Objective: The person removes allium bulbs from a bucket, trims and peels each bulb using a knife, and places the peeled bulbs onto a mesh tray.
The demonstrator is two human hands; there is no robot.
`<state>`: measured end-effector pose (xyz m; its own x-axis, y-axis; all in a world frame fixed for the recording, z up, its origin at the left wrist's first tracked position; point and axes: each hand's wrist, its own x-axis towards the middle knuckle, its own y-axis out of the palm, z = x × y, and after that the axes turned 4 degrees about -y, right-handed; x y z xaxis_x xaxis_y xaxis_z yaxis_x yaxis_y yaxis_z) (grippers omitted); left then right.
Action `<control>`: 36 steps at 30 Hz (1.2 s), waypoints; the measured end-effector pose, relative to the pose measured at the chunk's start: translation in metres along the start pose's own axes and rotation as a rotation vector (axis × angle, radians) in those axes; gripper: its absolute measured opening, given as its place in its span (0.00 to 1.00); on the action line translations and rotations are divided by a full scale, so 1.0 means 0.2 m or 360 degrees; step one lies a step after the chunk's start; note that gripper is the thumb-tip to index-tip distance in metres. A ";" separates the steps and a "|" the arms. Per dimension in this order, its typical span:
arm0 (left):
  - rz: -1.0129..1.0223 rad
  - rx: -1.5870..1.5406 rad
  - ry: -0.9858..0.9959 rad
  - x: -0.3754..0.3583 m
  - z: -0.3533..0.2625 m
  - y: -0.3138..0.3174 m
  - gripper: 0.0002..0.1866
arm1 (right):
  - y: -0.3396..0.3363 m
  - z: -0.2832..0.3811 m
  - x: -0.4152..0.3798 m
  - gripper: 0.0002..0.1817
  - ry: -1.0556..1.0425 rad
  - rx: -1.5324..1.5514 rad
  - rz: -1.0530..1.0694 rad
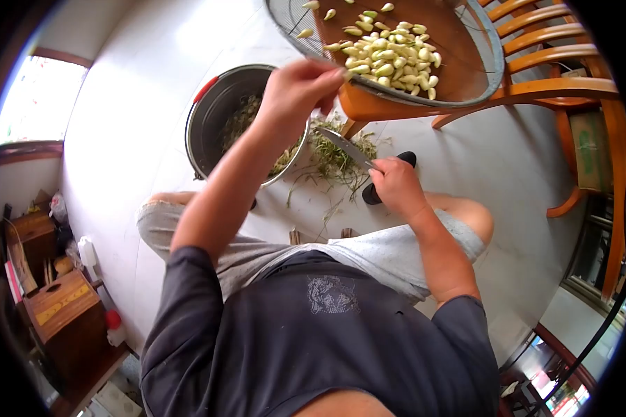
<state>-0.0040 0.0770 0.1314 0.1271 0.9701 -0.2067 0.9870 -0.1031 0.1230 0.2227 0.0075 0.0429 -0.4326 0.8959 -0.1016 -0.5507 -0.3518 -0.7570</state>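
My left hand [300,90] is at the near left rim of a round mesh tray [492,66], its thumb and fingers pinched together. Whatever is between those fingertips is too small to make out. Many pale, peeled bulbs [389,59] lie in the tray, most of them heaped near its front edge. Lower and to the right, my right hand [398,186] is wrapped round the handle of a knife [348,148], whose blade points up and left. Cut green stalks [335,156] are piled on the floor beneath the blade.
A metal bucket [205,128] with a red grip holds plant trimmings, left of the stalks. The tray rests on a wooden chair [368,108]; another wooden chair [556,87] stands right. A wooden box [62,306] and bottles are at the far left.
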 end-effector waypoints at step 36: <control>-0.1001 0.1022 -0.0509 -0.09 1.00 -0.79 0.15 | -0.03 0.13 0.09 0.09 0.0019 0.0329 0.0015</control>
<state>-0.1433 0.0322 -0.0781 -0.5184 0.7927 -0.3208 0.7369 0.2237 -0.6380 0.2006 0.0179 0.0616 -0.4305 0.8950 -0.1169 -0.6819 -0.4073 -0.6076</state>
